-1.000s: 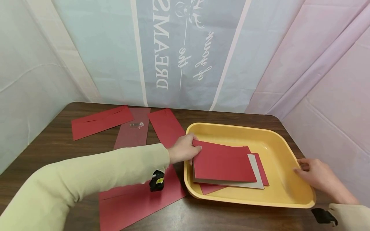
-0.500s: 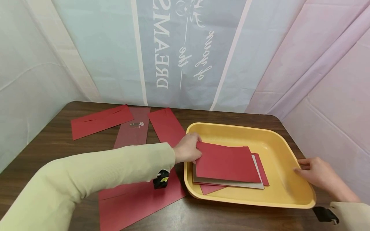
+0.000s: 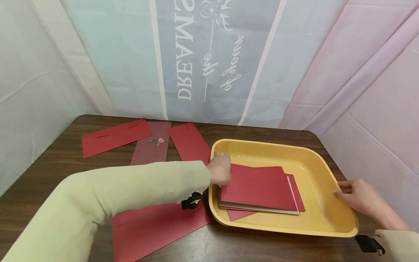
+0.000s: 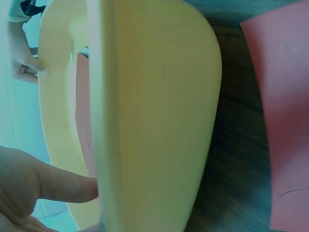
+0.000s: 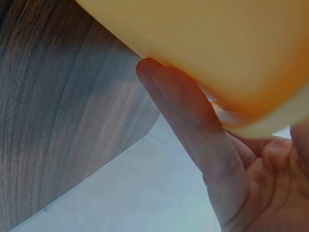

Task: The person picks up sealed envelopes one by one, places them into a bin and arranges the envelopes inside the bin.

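Observation:
Inside the left part of a yellow plastic tray [image 3: 322,174] lies a stack of red envelopes [image 3: 258,187], with a pale sheet edge showing between them. My left hand [image 3: 220,169] reaches over the tray's left rim to the stack's left edge. In the left wrist view its thumb [image 4: 67,186] is straight beside the rim; most of its fingers are hidden. My right hand [image 3: 358,194] grips the tray's right rim. The right wrist view shows fingers of that hand [image 5: 193,121] against the tray's outer wall.
On the dark wooden table [image 3: 209,243], left of the tray, lie several loose envelopes: a slit red one [image 3: 114,137], a dull red one with a printed mark [image 3: 152,149], another red one [image 3: 190,142], and a large one [image 3: 157,229]. Printed cloth [image 3: 216,72] hangs behind.
The left hand has slid the top envelope a little right over the stack, covering more of the pale sheet, and its pinch has loosened. The right hand and tray stay put.

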`<state>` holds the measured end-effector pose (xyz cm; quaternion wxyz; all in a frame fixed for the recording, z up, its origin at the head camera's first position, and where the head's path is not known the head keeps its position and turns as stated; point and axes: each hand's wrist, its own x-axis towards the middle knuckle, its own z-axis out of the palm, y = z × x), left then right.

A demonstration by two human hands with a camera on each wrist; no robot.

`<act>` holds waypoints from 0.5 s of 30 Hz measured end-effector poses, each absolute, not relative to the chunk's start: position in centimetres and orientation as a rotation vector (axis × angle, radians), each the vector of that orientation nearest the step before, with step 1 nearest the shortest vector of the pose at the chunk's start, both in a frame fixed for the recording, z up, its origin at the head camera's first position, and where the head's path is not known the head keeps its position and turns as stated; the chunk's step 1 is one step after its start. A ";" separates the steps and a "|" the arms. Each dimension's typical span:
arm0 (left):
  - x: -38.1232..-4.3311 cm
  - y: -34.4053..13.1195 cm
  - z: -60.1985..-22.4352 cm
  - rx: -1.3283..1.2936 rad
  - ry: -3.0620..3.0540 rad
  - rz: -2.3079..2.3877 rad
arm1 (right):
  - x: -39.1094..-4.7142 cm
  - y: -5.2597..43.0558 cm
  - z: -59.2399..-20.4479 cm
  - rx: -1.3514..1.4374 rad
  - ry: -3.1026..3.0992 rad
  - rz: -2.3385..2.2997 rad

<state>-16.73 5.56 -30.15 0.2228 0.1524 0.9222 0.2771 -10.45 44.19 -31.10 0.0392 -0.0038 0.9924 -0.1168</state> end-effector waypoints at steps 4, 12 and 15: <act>-16.7 6.3 -30.1 0.393 2.561 0.675 | -10.4 44.2 -31.2 -0.019 3.057 -0.344; -16.9 7.2 -30.0 0.313 2.561 0.566 | -10.4 44.3 -31.2 -0.026 3.061 -0.335; -17.0 7.3 -29.9 0.285 2.545 0.564 | -10.4 44.3 -31.2 -0.036 3.063 -0.334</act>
